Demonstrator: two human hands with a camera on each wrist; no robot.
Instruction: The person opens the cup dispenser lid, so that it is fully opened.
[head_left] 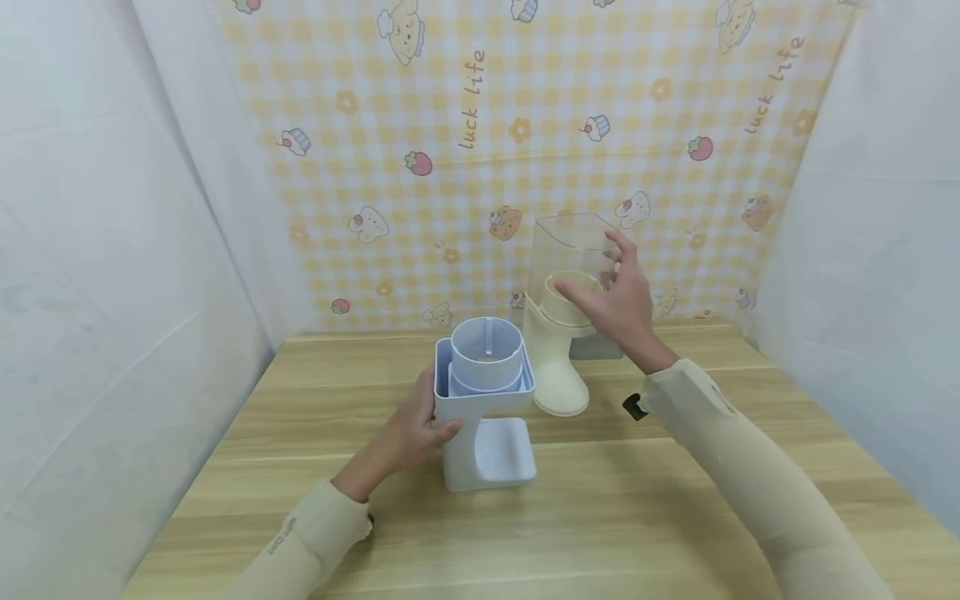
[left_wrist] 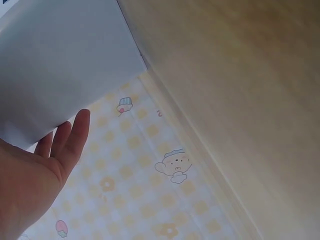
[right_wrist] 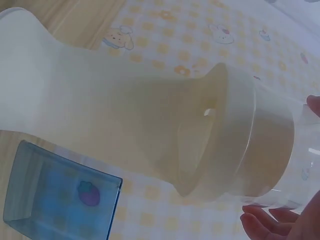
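My left hand (head_left: 416,425) grips the left side of a pale blue-white dispenser stand (head_left: 462,442), thumb in front and fingers behind. This stand is upright on the table, with a square-rimmed top, a round collar (head_left: 487,367) inside it and a flat foot tray (head_left: 506,450). In the left wrist view, fingers (left_wrist: 75,140) lie along its pale wall (left_wrist: 65,65). Behind it to the right stands a cream dispenser (head_left: 555,379) with a rounded foot. My right hand (head_left: 622,304) holds the clear container (head_left: 558,242) on its top, thumb and fingers on opposite sides.
A translucent blue-grey box (right_wrist: 60,195) stands behind the cream dispenser. The wooden table (head_left: 637,517) ends at a checked cloth backdrop (head_left: 450,183). White sheets (head_left: 112,250) hang at both sides.
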